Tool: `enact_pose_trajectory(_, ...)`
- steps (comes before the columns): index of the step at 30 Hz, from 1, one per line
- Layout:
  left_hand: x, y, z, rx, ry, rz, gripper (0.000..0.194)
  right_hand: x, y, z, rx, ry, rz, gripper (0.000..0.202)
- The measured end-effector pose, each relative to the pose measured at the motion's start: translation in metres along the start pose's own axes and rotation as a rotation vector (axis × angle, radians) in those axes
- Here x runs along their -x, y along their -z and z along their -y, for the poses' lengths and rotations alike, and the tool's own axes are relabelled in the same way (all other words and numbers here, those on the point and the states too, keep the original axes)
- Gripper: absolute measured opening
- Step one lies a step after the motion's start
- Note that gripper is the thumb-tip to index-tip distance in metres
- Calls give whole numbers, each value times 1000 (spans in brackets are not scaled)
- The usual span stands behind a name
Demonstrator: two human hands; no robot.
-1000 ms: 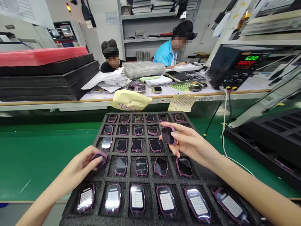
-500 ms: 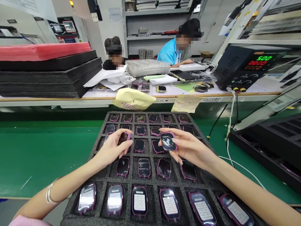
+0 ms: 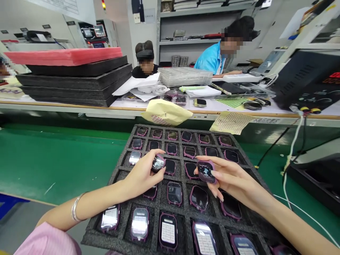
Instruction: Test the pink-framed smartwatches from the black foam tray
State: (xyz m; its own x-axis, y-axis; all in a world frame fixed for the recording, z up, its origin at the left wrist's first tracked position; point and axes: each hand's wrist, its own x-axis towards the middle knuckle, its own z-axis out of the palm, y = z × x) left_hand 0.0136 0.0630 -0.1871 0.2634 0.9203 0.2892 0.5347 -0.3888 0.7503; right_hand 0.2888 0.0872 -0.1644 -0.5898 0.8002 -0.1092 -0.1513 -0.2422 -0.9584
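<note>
A black foam tray (image 3: 91,232) holds rows of purple-framed smartwatch bodies in square compartments. The front row, such as one watch (image 3: 168,231), shows lit white screens; most others are dark. Above the tray's third row, my left hand (image 3: 145,173) pinches a watch (image 3: 158,163) between thumb and fingers. My right hand (image 3: 228,173) grips another watch (image 3: 205,171), its lit dial facing up, over the tray's right half. Both held watches are clear of the compartments. A silver bangle circles my left wrist.
Black foam trays (image 3: 79,85) topped by a pink foam sheet (image 3: 66,56) stand back left. A power supply (image 3: 308,81) with cables is at the right, near another black tray (image 3: 318,180). Two people sit behind the white bench (image 3: 127,106). The tray rests over a green surface (image 3: 53,156).
The view has swung left, so the scene sits further right. The watch in my left hand now shows a lit dial; the one in my right hand is tilted differently. Both hands keep hold.
</note>
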Motion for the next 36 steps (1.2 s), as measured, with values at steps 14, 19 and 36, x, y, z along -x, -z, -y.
enact_pose_trajectory(14,3,5,-1,38,7,16,37,1,-2,-2,77,-18,-10,44)
enact_pose_trajectory(19,4,5,-1,12,40,47,32,1,-3,-3,73,-23,-6,39)
enact_pose_trajectory(36,4,6,1,22,29,33,31,4,-2,-2,133,-10,-9,41)
